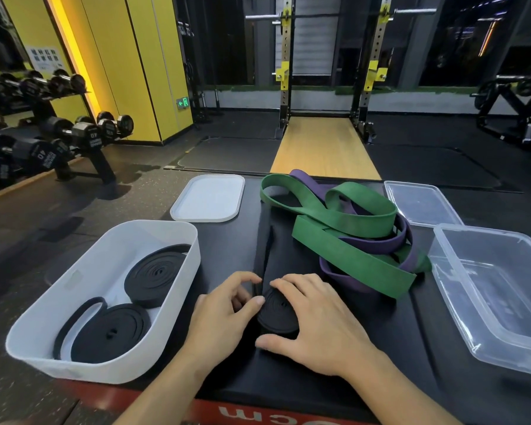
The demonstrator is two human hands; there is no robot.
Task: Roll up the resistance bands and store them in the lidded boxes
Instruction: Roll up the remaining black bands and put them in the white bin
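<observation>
A half-rolled black band [279, 312] lies on the black padded box top [365, 348], its loose tail [265, 256] running away from me. My right hand [316, 323] cups the coil from the right, thumb against its near side. My left hand [227, 305] pinches the coil's left edge with thumb and fingers. The white frosted box [105, 372] at the left holds two rolled black bands [155, 276] [111, 332]. A tangle of a green band [350, 237] and a purple band [377, 243] lies behind my right hand.
The white lid [209, 199] lies behind the frosted box. An open clear box [500, 302] stands at the right, with its clear lid [420, 202] behind it. A dumbbell rack [59, 130] stands at the far left, and a squat rack [328, 72] straight ahead.
</observation>
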